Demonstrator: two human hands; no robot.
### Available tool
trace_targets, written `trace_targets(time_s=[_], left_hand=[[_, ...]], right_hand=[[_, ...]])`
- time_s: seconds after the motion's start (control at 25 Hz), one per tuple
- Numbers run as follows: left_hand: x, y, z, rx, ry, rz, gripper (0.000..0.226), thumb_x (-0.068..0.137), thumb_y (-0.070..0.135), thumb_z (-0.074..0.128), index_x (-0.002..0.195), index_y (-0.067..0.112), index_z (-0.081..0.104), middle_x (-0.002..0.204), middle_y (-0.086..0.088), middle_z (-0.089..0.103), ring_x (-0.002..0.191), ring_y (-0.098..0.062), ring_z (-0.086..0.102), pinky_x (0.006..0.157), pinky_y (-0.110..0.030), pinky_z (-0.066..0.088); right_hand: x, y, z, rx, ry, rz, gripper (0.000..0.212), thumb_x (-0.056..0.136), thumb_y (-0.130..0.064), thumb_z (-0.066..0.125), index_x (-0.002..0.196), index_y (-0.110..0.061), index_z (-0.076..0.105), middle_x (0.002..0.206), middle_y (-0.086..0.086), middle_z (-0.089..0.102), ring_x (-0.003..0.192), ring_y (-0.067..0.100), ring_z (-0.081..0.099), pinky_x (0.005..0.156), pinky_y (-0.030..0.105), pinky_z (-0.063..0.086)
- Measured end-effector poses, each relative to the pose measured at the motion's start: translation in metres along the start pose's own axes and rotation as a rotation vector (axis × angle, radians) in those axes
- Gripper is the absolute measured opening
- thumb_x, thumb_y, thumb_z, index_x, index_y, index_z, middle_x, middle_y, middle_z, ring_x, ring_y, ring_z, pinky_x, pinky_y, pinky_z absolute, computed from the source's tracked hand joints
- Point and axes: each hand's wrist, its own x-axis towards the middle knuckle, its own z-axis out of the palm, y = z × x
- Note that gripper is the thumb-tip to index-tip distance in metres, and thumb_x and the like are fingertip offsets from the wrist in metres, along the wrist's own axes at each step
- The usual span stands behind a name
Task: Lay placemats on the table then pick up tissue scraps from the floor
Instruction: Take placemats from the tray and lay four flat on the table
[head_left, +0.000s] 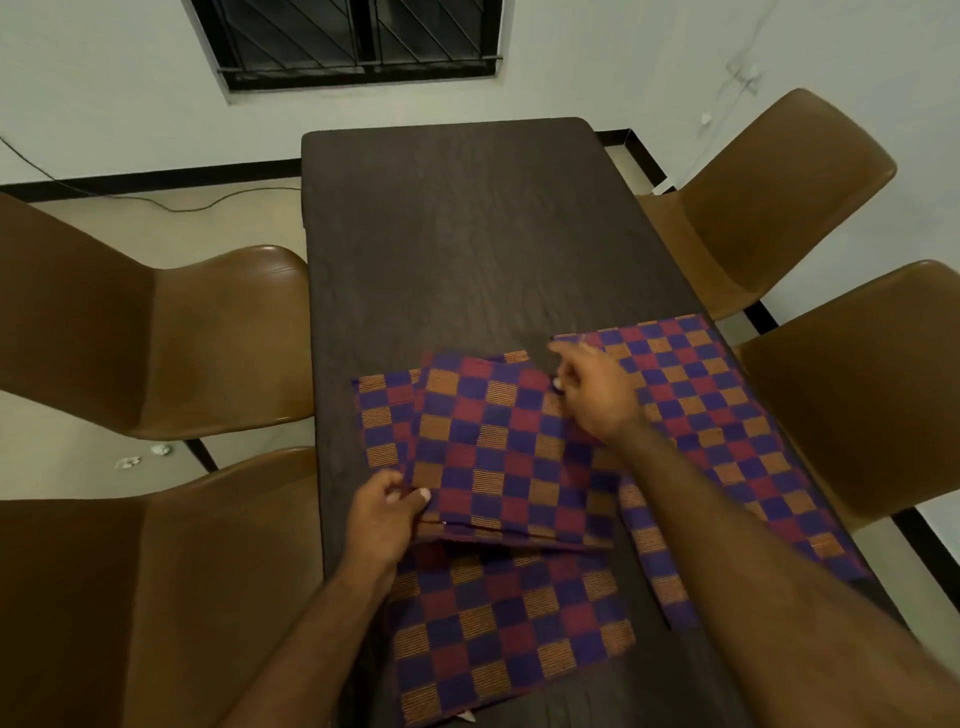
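Placemat (498, 452) pinched between fingers (415, 496) of both hands.

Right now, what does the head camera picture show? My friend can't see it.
Two hands lift a checkered placemat above a dark table: the left hand pinches its near corner, the right hand its far edge. More placemats lie underneath and to the right, brown chairs stand around, and white scraps lie on the floor.

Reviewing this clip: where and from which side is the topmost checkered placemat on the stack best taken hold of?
Probably at two opposite corners. The top placemat lies flat and limp, skewed on the stack, so its near-left corner overhangs: pinch there from the left, where the left hand grips. Its far-right corner is free beside the laid placemat; take it from the right, where the right hand is.
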Motion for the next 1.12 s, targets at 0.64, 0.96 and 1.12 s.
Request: trace_targets(time_s=[0.64,0.96,1.12], left_hand=[[-0.016,-0.045,0.002,0.743,0.038,0.400,0.038,0.091,0.013,0.071,0.128,0.019,0.065,0.122,0.003,0.047,0.110,-0.016,0.056,0.097,-0.023,0.047],[-0.016,-0.036,-0.002,0.940,0.174,0.626,0.008,0.095,0.019,0.070,0.101,0.014,0.072,0.113,-0.003,0.058,0.095,-0.021,0.059,0.075,-0.040,0.058],[-0.013,-0.014,-0.011,1.047,0.139,0.652,0.019,0.097,0.039,0.057,0.089,0.024,0.065,0.100,0.002,0.064,0.094,-0.022,0.060,0.074,-0.040,0.050]], right_hand=[[-0.116,-0.007,0.088,0.040,-0.283,-0.187,0.059,0.090,-0.055,0.055,0.142,-0.030,0.045,0.133,-0.007,0.053,0.124,0.016,0.047,0.100,0.039,0.045],[-0.132,-0.006,0.089,-0.214,-0.249,-0.261,0.054,0.095,-0.038,0.058,0.145,-0.028,0.040,0.143,-0.004,0.048,0.130,0.021,0.045,0.101,0.042,0.043],[-0.120,0.009,0.067,-0.271,-0.195,-0.225,0.039,0.093,-0.023,0.057,0.131,-0.031,0.056,0.116,-0.007,0.068,0.107,0.020,0.061,0.089,0.040,0.048]])
